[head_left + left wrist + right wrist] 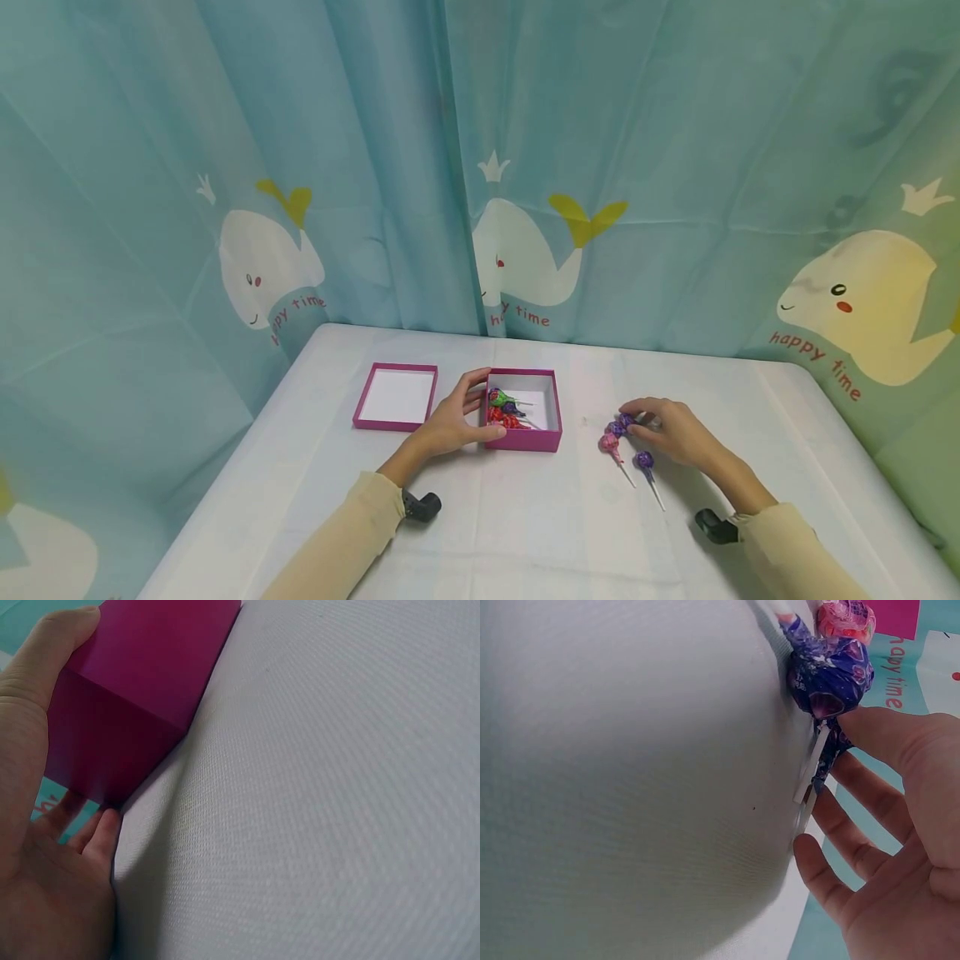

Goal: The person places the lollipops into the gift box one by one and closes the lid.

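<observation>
My left hand [450,423] grips the left side of an open magenta box [522,442], thumb at its front corner and fingers along its left wall. Inside lie several wrapped lollipops, among them a green lollipop [498,399] and a red lollipop [496,414]. To the right, my right hand [672,429] pinches a purple lollipop [627,419] between thumb and fingers, low over the table; its stick runs beneath the hand. Another purple lollipop [615,428] touches it, beside a pink lollipop [610,442]. A separate purple lollipop [829,675] lies nearer me.
The magenta-rimmed lid [396,397] lies left of the box, white inside facing up. A white cloth covers the table [525,525]. Behind it hangs a blue-green curtain [375,167] printed with whales.
</observation>
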Demonstrator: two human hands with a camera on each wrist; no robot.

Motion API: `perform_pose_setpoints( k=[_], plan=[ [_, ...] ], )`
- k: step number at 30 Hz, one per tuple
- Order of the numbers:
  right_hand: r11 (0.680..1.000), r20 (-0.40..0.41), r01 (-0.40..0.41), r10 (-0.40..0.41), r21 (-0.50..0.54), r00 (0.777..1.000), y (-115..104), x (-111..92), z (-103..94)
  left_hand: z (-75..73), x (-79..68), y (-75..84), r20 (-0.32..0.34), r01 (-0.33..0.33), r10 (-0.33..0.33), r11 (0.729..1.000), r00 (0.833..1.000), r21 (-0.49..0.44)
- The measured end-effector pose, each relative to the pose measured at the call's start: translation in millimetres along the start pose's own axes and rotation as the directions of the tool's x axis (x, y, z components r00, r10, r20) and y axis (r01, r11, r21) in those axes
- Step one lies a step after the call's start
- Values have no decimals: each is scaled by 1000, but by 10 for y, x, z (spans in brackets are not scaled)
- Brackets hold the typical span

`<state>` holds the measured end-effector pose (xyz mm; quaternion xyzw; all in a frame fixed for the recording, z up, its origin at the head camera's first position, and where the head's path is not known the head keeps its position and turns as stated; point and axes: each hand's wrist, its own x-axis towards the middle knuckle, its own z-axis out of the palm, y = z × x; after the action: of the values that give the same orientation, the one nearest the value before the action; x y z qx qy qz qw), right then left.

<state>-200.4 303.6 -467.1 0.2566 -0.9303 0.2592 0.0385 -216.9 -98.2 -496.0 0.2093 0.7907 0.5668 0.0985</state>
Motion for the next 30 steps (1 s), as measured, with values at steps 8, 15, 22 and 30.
perform_pose_setpoints(
  k=[8, 15, 22, 30],
  plan=[
    [1000, 2, -11, 11, -8, 1000, -7, 2, -5, -5, -4, 19, 5, -6, 6, 1000, 1000, 3],
    [1000, 5, -12, 12, -7, 1000, 18, 1, 11, 0, -13, 14, 5, -15, 15, 1000, 1000, 4],
    [1000, 7, -13, 13, -8, 1000, 29, 5, 11, -6, -42, 90, 6, -12, 12, 1000, 1000, -12],
    [1000, 16, 27, -27, -9, 999, -2, 28, -35, 8, -31, 41, 3, -9, 9, 1000, 1000, -13]
  ],
)
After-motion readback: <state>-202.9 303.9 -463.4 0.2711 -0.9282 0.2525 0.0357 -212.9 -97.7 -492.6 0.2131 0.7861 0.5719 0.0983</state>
